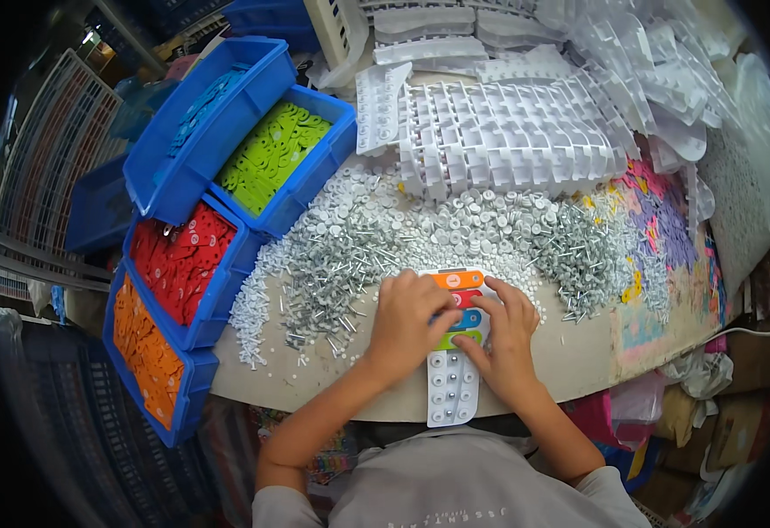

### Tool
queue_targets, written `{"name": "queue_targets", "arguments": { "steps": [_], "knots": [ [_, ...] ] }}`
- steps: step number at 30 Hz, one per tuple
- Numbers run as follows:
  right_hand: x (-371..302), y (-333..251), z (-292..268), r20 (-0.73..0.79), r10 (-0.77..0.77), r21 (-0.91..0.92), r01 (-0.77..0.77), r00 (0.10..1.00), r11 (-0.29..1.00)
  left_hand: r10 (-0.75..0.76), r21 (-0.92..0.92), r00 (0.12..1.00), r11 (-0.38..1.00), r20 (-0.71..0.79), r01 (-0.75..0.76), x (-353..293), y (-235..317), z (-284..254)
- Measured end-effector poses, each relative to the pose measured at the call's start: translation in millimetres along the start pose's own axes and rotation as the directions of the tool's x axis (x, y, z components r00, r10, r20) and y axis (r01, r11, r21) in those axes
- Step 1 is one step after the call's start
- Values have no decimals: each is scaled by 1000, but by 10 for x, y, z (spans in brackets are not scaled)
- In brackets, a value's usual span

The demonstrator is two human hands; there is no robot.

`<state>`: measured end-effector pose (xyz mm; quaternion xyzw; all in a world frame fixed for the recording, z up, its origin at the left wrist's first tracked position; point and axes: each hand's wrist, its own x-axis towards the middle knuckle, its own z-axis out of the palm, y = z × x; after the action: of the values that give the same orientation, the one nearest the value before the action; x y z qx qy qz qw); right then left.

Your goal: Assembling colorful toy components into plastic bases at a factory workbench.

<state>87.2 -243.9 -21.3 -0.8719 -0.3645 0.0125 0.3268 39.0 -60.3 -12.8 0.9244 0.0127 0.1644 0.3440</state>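
Note:
A white moulded plastic panel (pixel 452 387) lies at the table's front edge, its lower part showing rows of round sockets with metal pins in some. Across its upper part sit an orange strip (pixel 458 280), a red strip (pixel 468 299), a blue strip (pixel 470 319) and a green strip (pixel 465 340). My left hand (pixel 407 321) is closed, fingers bent together over the left ends of the red and blue strips; what its fingertips hold is hidden. My right hand (pixel 510 343) rests at the panel's right side, thumb on the green strip and index finger near the red one, fingers apart.
Blue bins with red (pixel 182 260), orange (pixel 145 352), green (pixel 275 150) and blue pieces (pixel 204 106) stand left. Beyond my hands spread heaps of metal pins (pixel 341 273) and white caps (pixel 481 220). Stacked white panels (pixel 508 136) fill the back; purple pieces (pixel 662 220) lie right.

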Motion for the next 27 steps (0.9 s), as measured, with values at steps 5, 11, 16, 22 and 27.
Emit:
{"name": "queue_targets", "arguments": {
  "steps": [5,11,16,22,27],
  "knots": [
    [-13,-24,-28,-15,10,8,-10,1000,1000,-26,84,974,995,-227,46,610,-710,-192],
    [-32,-14,-97,-80,-27,-8,27,996,1000,-8,22,1000,1000,-24,8,1079,-1556,-55],
    [-5,168,-334,-241,1,-50,-14,971,999,-156,-159,986,974,51,162,1192,-1675,26],
    [422,737,-845,-420,27,-271,-154,907,950,-133,-98,988,985,76,140,1151,-1584,-37],
    [521,1210,-1242,-448,34,-359,-215,893,908,-122,-15,984,992,127,125,1176,-1514,-69]
  ]
}}
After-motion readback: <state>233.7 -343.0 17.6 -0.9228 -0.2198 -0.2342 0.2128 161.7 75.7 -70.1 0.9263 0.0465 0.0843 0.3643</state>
